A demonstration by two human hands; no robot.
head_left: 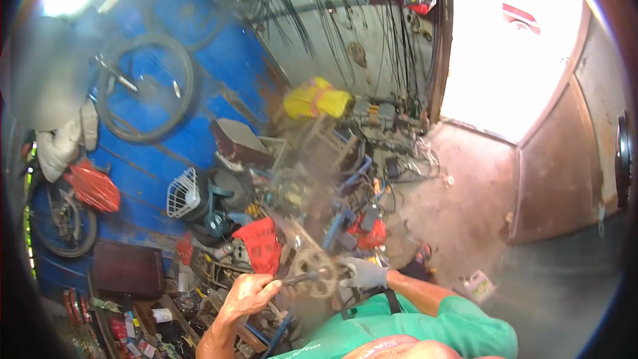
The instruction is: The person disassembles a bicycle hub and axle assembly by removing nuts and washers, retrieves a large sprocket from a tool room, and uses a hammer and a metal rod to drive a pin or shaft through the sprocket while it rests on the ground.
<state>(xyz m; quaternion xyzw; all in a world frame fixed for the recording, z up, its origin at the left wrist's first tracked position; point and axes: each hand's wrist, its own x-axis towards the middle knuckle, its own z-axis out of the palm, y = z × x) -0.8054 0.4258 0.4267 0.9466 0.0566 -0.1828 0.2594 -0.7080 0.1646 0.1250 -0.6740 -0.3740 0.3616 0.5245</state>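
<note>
We have the toothed chainring (310,267) up before our green shirt (425,327), seemingly already detached, our left hand (248,296) curled around a dark rod (297,280) at its hub, our gloved right hand (363,273) at its edge, grip unclear, and cannot tell what work remains.

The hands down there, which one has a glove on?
The right hand: a pale grey glove covers it. The left hand is different, because it's bare.
</note>
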